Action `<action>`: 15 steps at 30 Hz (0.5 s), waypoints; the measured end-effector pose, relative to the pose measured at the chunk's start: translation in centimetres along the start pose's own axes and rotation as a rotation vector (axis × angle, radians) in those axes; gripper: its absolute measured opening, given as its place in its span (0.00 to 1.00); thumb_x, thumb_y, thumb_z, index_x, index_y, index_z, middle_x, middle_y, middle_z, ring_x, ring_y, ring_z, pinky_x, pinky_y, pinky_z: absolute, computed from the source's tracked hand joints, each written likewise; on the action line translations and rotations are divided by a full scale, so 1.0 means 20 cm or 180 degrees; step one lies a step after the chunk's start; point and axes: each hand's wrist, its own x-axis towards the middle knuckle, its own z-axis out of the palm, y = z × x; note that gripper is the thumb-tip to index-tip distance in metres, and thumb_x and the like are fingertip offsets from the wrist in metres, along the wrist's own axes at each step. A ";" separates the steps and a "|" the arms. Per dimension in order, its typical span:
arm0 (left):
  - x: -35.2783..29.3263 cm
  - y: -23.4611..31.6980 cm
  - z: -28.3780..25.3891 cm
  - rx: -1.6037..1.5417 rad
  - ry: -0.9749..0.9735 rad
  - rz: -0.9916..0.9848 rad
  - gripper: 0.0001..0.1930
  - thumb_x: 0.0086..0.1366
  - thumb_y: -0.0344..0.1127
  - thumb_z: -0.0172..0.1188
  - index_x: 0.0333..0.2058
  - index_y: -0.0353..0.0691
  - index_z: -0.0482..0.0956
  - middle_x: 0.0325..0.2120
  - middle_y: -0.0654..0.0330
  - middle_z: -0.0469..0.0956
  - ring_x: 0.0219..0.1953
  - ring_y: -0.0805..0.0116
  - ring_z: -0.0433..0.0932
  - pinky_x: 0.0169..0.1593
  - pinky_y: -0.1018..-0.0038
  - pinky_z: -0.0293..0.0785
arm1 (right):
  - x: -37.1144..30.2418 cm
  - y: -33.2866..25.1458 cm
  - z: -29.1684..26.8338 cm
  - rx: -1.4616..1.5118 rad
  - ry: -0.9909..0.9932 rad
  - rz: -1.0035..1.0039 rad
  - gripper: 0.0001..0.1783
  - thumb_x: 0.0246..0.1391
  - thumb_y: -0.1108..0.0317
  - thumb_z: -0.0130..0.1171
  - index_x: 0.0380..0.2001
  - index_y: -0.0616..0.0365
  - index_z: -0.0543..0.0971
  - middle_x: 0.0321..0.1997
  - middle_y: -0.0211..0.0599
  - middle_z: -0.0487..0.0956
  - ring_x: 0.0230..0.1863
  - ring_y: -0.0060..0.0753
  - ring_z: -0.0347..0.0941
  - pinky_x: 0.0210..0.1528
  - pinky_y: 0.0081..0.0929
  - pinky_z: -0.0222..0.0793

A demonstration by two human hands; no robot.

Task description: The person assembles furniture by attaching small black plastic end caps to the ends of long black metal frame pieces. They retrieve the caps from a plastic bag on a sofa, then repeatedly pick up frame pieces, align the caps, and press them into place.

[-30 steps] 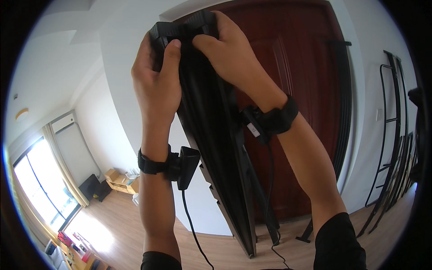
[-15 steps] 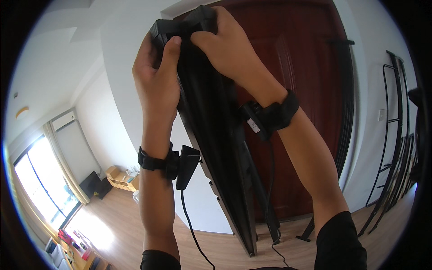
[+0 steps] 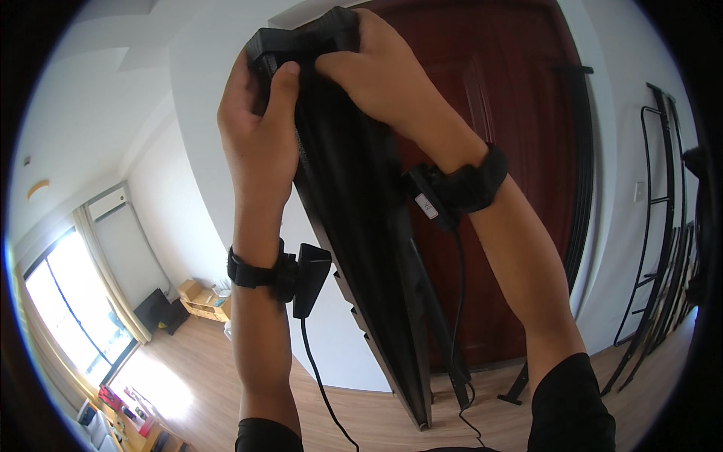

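Right now, you have both hands clamped on the near end of a long black frame [image 3: 350, 203]: your left hand [image 3: 260, 128] wraps its left edge and your right hand [image 3: 380, 68] its right, thumbs just apart on the face toward you, most of the right fingers hidden. Just beyond the grip, the left wrist unit [image 3: 310, 280] sits close beside the frame's left edge, and the right wrist unit [image 3: 433, 196] is near its right side; I can't tell whether either touches. Either could knock or catch if you twist your wrists. The right cable [image 3: 461, 271] runs down near the frame and a dark bar [image 3: 444, 331] to its right, so it might snag if the frame swings that way. Farther off, the frame's far end appears to stand on the wooden floor [image 3: 218, 377]; being narrow, it could slide if you push the near end sideways, and one hand slackening first might tip it. Behind, the white wall [image 3: 346, 354] on the left and the red door [image 3: 482, 301] on the right could get scraped if it leans too far.
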 end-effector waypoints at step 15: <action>-0.03 -0.01 0.03 0.0031 0.0355 -0.0130 0.19 0.73 0.42 0.64 0.53 0.31 0.82 0.36 0.60 0.85 0.39 0.76 0.79 0.47 0.78 0.73 | -0.02 -0.03 0.00 0.0092 0.0160 -0.0045 0.18 0.52 0.66 0.63 0.40 0.71 0.77 0.32 0.53 0.83 0.33 0.47 0.83 0.39 0.37 0.79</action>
